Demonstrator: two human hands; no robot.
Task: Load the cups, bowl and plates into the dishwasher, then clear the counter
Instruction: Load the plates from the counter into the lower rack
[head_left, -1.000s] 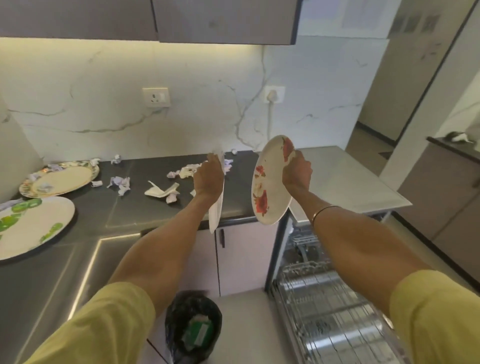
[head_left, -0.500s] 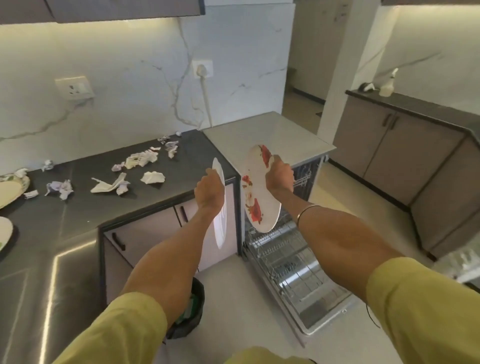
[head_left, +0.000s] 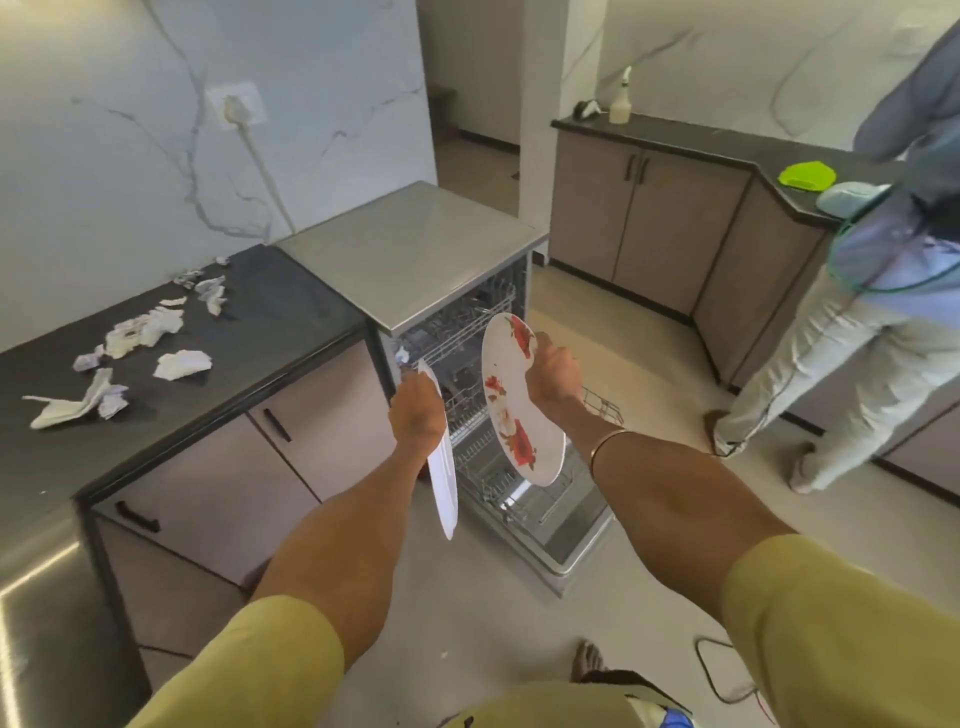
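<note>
Plates, two in number, are held on edge in front of the person, above the open dishwasher (head_left: 519, 499). Left hand (head_left: 417, 415) grips a plain white plate (head_left: 442, 486) at its upper rim, fingers curled round the edge; this plate is seen almost edge-on, so its face cannot be read. Right hand (head_left: 554, 376) grips a white plate with red flowers (head_left: 514, 400) by its right rim, fingers wrapped behind and thumb on the near side. The two plates are near each other but apart.

Below them the dishwasher's door lies folded down and the lower rack (head_left: 524, 483) is drawn out over it; the upper rack (head_left: 457, 332) shows inside the cavity. The plates and both forearms cover much of the lower rack, so whether anything stands in it cannot be told.

To the left, a dark counter (head_left: 270, 322) carries scattered crumpled paper scraps (head_left: 182, 364), well apart from the hands. A grey worktop (head_left: 410, 249) caps the dishwasher, and a cord runs from a wall socket (head_left: 236, 106) down behind it.

At the right a second person (head_left: 857, 332) stands facing a far counter (head_left: 727, 145), cut off by the frame edge at the upper body. On that counter sit a spray bottle (head_left: 621, 98), a green item (head_left: 805, 175) and a pale blue item (head_left: 849, 198), both too indistinct to name. A cable (head_left: 722, 670) lies looped on the floor at lower right, and a bare foot (head_left: 588, 660) shows beside it, partly cut off by clothing.
</note>
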